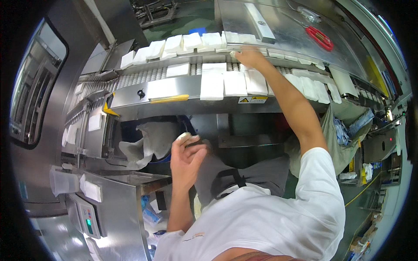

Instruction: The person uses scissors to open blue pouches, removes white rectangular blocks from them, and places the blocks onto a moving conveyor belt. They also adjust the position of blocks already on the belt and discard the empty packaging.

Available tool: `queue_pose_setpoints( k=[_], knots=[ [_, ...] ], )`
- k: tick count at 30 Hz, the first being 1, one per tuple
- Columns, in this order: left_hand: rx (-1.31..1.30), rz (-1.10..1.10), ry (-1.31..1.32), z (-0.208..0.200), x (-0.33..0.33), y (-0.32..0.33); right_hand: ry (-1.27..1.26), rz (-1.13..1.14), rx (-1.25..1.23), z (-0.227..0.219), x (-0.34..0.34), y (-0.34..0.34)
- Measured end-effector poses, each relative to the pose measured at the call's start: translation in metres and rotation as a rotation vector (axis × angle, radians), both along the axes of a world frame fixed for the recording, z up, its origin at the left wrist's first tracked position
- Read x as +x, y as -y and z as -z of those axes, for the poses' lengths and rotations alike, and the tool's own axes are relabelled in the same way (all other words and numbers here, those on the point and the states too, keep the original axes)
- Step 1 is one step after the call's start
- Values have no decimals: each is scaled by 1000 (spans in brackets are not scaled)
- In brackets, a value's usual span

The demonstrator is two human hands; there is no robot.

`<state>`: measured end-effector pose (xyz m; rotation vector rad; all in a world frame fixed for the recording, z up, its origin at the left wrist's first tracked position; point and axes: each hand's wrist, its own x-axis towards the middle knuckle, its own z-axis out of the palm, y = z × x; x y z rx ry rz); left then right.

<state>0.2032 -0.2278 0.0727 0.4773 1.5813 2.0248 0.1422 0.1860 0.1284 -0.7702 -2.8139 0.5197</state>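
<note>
My left hand (pixel 186 160) is raised in front of my lap, palm up, fingers loosely bent and apart. Something small and pale (pixel 183 136) sits at one fingertip, perhaps a finger cover. My right arm stretches over the roller conveyor (pixel 161 75) to its far side. There my right hand (pixel 250 58) is at the row of folded white pads (pixel 211 41), partly under the edge of the steel table (pixel 296 41). Its fingers are mostly hidden, and a pale bit shows at its tip. More folded white pads (pixel 235 83) lie across the near rail (pixel 174 89).
Red-handled scissors (pixel 320 38) and a metal bar (pixel 260 22) lie on the steel table. Below the conveyor stands a dark bin (pixel 130 132) with white material (pixel 152 141). At lower left are a scale (pixel 89 217) and a clear plastic jug (pixel 63 180). A cloth sack (pixel 320 135) hangs at right.
</note>
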Motion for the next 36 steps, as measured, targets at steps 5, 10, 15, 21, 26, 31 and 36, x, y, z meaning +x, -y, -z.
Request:
queue_pose_setpoints(
  k=[5,10,15,21,26,31,36],
  knots=[
    [-76,-30,0,17,6,25,-460,-30,-94,1,87,17],
    [-182,-11,-85,16,22,44,-444,-156,-139,5,159,100],
    [-300,-147,-279,7,31,72,-435,-570,-153,35,174,152],
    [-521,-395,-515,-10,27,133,-331,-766,-137,75,166,177],
    [-935,-808,-743,-7,29,227,-151,-813,-237,103,162,187],
    [-1359,-1159,-853,-1,92,308,-47,-868,-390,115,176,192],
    [-1422,-1152,-943,9,115,295,39,-898,-528,140,189,184]
  ],
)
